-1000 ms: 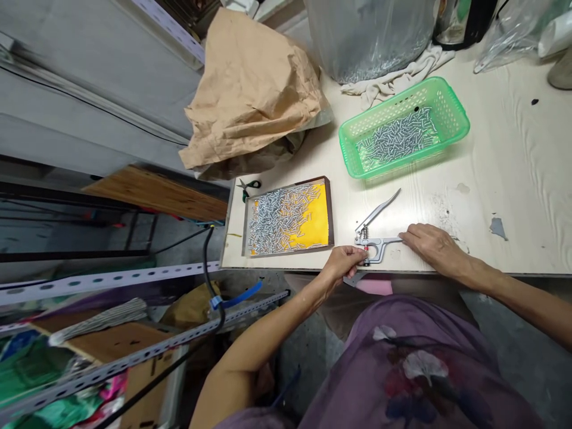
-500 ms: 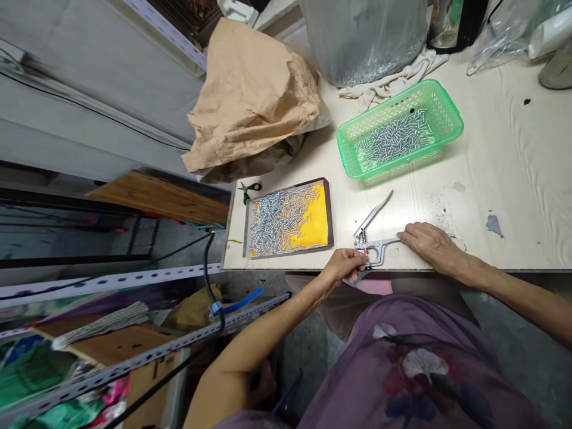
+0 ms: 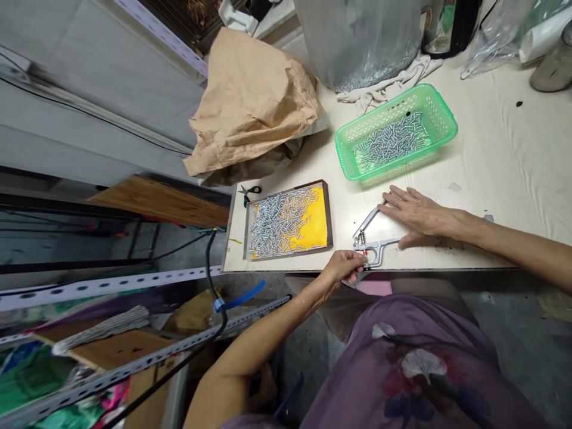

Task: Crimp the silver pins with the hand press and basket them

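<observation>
Beside the tray [image 3: 329, 214], my left hand [image 3: 342, 266] pinches the snap pliers [image 3: 379, 245], best kept steady; my right hand [image 3: 416, 213] spreads at their handles.

Metal pliers [image 3: 379, 245]: tip partly hidden behind my left hand [image 3: 345, 264]. Clear bag [image 3: 361, 44]: top cut off. Jar [image 3: 552, 70]: right side cut off. Paper bag [image 3: 252, 101]: inside hidden from me.

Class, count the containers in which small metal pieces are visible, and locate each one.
3: the shallow tray left of the hand tool, the green basket beyond the tool, and the clear plastic bag behind the basket. The paper bag may hide more.
</observation>
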`<state>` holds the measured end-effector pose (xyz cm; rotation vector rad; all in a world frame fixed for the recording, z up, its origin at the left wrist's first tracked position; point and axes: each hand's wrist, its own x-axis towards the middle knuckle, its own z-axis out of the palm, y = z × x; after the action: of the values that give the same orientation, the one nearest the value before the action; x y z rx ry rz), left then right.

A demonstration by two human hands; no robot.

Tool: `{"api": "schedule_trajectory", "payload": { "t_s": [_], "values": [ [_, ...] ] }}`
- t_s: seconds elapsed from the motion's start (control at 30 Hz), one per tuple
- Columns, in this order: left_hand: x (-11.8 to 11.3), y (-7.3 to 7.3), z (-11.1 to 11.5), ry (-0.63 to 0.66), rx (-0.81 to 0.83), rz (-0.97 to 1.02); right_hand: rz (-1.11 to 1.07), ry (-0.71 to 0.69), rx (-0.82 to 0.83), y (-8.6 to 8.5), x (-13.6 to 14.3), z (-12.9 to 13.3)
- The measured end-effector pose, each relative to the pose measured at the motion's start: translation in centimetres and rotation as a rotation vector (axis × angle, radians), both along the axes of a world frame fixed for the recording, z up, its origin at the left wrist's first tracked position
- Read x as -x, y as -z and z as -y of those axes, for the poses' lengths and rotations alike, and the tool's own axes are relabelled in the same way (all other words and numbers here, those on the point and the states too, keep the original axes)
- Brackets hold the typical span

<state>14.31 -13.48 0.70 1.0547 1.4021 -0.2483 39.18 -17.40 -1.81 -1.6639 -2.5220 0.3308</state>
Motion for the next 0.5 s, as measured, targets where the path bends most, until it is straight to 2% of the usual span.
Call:
{"api": "schedule_trajectory", "payload": {
  "t_s": [0.27, 0.5],
  "values": [
    [-0.07, -0.26, 0.01, -0.002, 0.001, 0.025, 0.012, -0.009, -0.076, -0.03, 0.23, -0.45],
    [-0.13, -0.03, 0.04, 0.022, -0.008, 0.03, -0.018, 0.011, -0.047, -0.68, 0.46, 0.18]
  ]
}}
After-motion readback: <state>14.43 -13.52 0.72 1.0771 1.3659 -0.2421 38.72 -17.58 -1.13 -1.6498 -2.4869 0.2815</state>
